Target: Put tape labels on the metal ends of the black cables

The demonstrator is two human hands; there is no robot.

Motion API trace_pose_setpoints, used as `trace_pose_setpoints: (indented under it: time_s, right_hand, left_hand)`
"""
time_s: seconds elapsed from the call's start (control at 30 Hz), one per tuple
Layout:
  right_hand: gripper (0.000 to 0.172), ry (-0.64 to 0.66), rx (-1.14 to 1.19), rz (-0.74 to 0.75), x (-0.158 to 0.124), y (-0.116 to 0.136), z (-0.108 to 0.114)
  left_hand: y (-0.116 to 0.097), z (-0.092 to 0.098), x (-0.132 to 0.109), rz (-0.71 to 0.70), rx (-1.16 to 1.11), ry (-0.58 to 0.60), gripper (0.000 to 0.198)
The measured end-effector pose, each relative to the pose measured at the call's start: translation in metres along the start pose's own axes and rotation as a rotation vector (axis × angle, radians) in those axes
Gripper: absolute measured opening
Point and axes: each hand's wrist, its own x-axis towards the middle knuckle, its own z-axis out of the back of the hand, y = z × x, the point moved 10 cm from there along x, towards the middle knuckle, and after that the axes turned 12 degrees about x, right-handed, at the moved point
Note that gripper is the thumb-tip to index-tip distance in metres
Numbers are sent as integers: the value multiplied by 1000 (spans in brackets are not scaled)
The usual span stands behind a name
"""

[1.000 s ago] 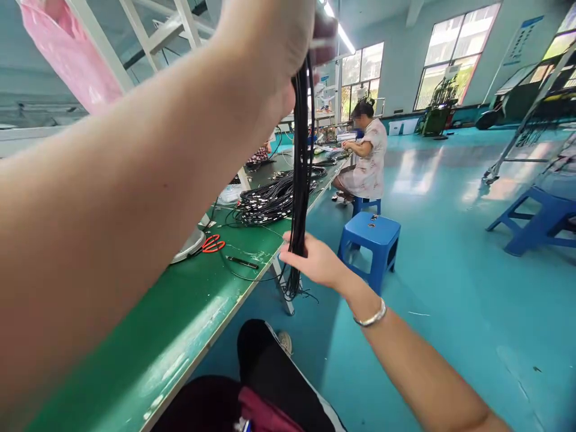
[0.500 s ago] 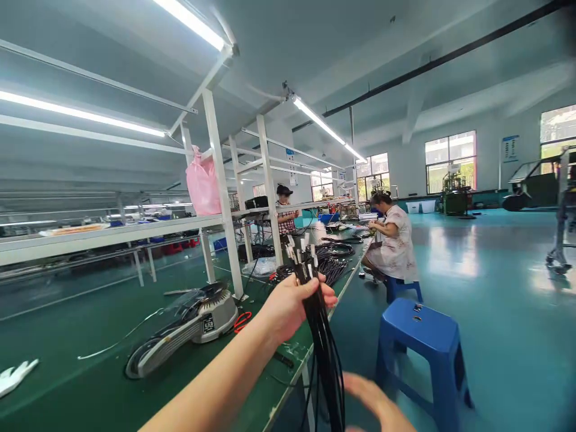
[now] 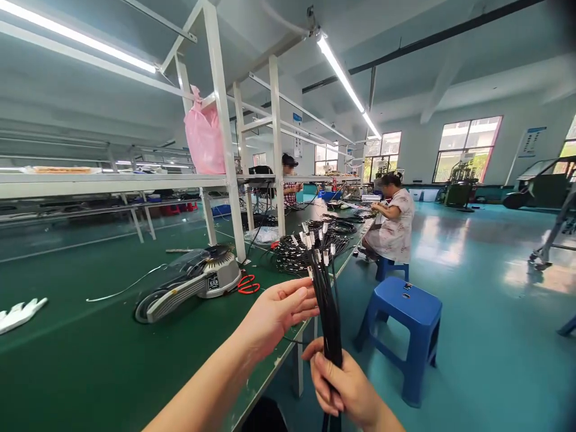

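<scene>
A bundle of black cables [image 3: 327, 306] with silvery metal connectors at its top ends stands upright in front of me. My right hand [image 3: 335, 381] is wrapped round its lower part, beyond the edge of the green table [image 3: 189, 372]. Beside the upper part, my left hand [image 3: 288, 307] has its fingers stretched out; the fingertips lie against or just behind the cables, and I cannot tell which. More coiled black cables [image 3: 288, 255] lie on the table behind the connectors.
A grey tape dispenser [image 3: 220, 279] and red-handled scissors [image 3: 248, 284] lie on the table. A white glove [image 3: 22, 315] is at the far left. A pink bag [image 3: 204, 141] hangs on the shelf frame. Blue stool [image 3: 407, 300] at right; a seated co-worker [image 3: 393, 219] and another person [image 3: 289, 180] are beyond.
My right hand has come up and closed round the lower bundle. My left hand has loosened from the top, its fingers straightening. The view has tilted downward.
</scene>
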Motion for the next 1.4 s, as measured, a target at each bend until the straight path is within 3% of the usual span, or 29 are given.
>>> trace_pose_setpoints:
  time_s: [0.2,0.47,0.73,0.97,1.2,1.4]
  right_hand:
    - [33,7,-91,-53,3,-16,3]
    - [32,24,-63,24,5,-10,6]
    - [26,54,48,28,9,-15,0]
    - [37,-5,-46,-32,10,-24,5]
    - [52,-77,-268,-92,8,-23,4]
    - [55,-121,-276,-75,10,-19,3]
  left_hand:
    - [2,16,-3,21,178,-114,26]
    - [1,34,-10,-32,62,-231,19]
    - [-3,37,-13,-138,-3,-281,12]
    - [-12,55,-18,-184,-97,-425,9]
    - [-16,72,-20,-163,-111,-450,20]
    - [-24,77,-25,-242,-70,-516,19]
